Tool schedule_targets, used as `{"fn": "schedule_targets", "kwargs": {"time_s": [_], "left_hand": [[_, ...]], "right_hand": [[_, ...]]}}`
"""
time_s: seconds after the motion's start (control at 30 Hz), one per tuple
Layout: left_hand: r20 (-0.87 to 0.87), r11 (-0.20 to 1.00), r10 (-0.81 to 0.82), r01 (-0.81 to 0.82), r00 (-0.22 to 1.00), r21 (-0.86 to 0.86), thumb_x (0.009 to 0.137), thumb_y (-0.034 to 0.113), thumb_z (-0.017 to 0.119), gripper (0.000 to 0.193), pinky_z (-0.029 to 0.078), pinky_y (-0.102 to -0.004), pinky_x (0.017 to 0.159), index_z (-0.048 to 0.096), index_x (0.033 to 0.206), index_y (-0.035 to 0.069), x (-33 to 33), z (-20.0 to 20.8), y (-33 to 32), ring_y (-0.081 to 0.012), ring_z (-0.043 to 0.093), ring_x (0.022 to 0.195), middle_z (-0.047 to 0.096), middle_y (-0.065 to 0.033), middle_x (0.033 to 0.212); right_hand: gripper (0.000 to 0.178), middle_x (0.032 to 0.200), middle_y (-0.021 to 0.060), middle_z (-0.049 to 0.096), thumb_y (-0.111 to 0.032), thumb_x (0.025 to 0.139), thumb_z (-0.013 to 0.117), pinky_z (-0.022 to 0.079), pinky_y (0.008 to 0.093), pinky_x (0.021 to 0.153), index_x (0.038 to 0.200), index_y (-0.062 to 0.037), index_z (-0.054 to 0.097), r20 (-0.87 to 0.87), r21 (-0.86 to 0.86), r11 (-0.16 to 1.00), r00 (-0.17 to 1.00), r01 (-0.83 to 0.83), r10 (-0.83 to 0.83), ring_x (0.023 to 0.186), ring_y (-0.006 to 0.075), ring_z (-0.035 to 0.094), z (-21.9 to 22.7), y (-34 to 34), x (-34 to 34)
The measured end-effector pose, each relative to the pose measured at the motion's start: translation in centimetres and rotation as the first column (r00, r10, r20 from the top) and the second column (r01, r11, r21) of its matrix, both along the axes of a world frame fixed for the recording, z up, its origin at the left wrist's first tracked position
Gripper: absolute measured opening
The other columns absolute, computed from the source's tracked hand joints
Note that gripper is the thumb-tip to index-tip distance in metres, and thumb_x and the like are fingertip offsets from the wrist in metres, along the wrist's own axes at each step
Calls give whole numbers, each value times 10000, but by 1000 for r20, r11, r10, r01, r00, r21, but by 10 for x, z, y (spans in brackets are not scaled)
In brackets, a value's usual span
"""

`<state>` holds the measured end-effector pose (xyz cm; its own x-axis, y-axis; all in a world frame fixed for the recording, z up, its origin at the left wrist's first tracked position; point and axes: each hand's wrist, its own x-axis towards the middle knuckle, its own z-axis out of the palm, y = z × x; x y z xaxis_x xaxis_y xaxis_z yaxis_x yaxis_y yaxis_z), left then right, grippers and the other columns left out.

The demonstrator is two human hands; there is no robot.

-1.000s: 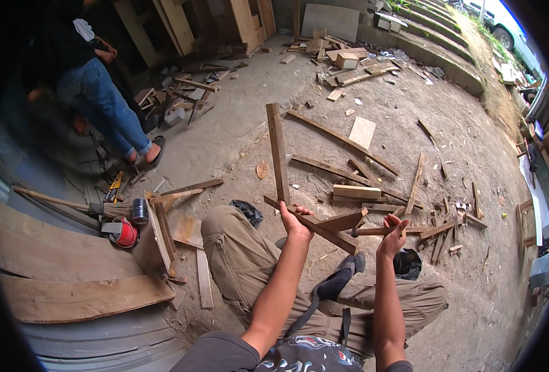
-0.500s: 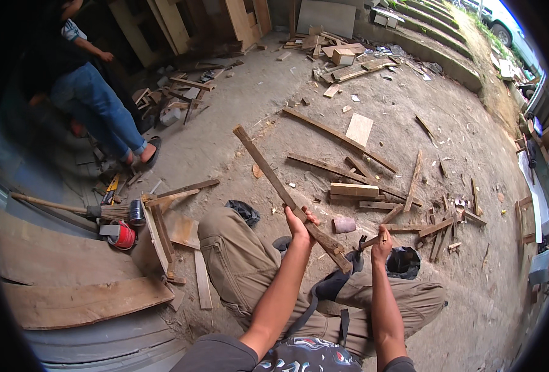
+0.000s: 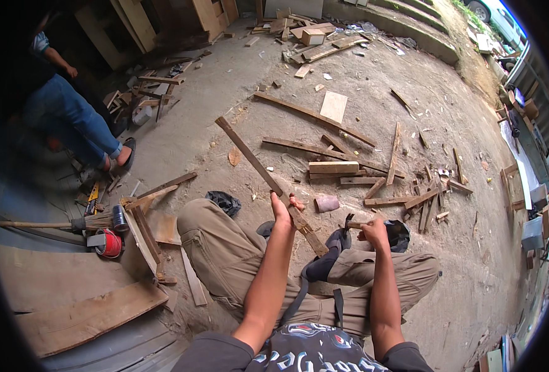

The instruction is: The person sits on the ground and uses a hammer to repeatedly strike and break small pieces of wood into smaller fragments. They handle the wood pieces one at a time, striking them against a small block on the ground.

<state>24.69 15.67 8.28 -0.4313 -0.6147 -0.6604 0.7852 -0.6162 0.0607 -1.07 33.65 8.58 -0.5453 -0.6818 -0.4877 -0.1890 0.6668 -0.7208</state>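
Note:
My left hand (image 3: 283,211) is closed around a long, weathered wooden strip (image 3: 250,155), slanting from its far upper-left end to its lower end near my lap. In my right hand (image 3: 375,233) is a hammer (image 3: 354,224), gripped by its wooden handle, its dark claw-shaped head pointing left. The hammer head is apart from the strip, to the right of its lower end. My crossed legs in tan trousers lie beneath both hands. Just beyond the strip, a pinkish cup-shaped piece (image 3: 327,203) lies on the ground.
Loose wooden strips (image 3: 336,167) and a pale board (image 3: 334,107) lie ahead. Shorter scraps (image 3: 432,195) are at right. On the left are a red can (image 3: 108,243), a broom (image 3: 88,222) and a wide plank (image 3: 95,316). Another person (image 3: 76,118) stands at upper left.
The whole view has shifted, so the scene sits farther left and higher. The hammer head is slightly farther from the strip's lower end. Both hands keep their holds.

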Motion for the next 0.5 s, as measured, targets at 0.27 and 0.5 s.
{"fn": "schedule_targets", "kwargs": {"time_s": [0.27, 0.5], "left_hand": [[-505, 975, -196, 220, 841, -12, 916, 706, 425, 719, 429, -228, 502, 531, 1003, 0, 9, 23, 6, -71, 465, 547, 448, 7, 705], [-545, 964, -262, 235, 796, -122, 962, 651, 393, 718, 416, -223, 435, 495, 1055, -53, -9, 58, 18, -59, 435, 478, 418, -2, 698]], "right_hand": [[316, 1023, 168, 702, -220, 1034, 487, 572, 298, 757, 1199, 34, 575, 669, -477, 746, 742, 465, -35, 828, 184, 696, 73, 7, 35], [285, 814, 67, 635, -151, 949, 643, 497, 264, 606, 1159, -51, 478, 648, -552, 811, 713, 196, 269, 665, 126, 615, 111, 18, 98]]}}
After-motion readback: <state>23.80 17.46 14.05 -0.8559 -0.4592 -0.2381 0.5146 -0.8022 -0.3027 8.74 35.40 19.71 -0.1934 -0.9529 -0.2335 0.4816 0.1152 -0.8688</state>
